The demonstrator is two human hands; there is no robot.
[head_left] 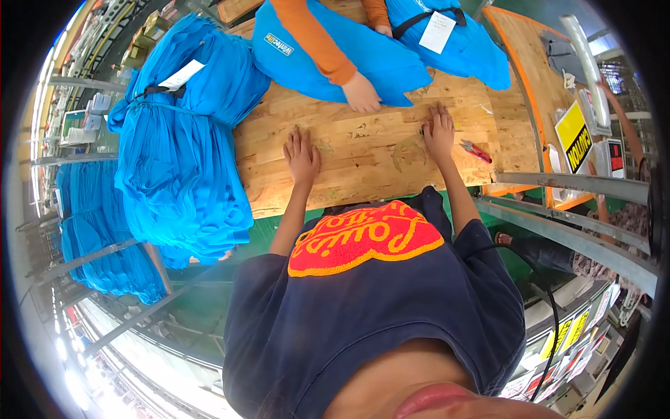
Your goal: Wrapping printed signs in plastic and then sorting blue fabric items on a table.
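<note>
My left hand [302,157] lies flat on the wooden table [356,157], palm down, its fingers apart and holding nothing. Further right, my right hand [439,134] also rests open on the wood. Close beside it is a pair of small red-handled snips [476,151]. Beyond both hands a blue fabric piece [307,52] with a small sewn label is spread across the far side. Another person's hand [361,93], in an orange sleeve, presses down at its near edge. My hands do not touch the blue fabric.
At the left stands a tall tied bundle of blue fabric [185,160] with a white paper tag; another bundle [105,230] sits lower on a rack. A strapped, tagged blue bundle [453,49] lies at the far right. Metal rails [572,183] and a yellow sign [574,137] border the right.
</note>
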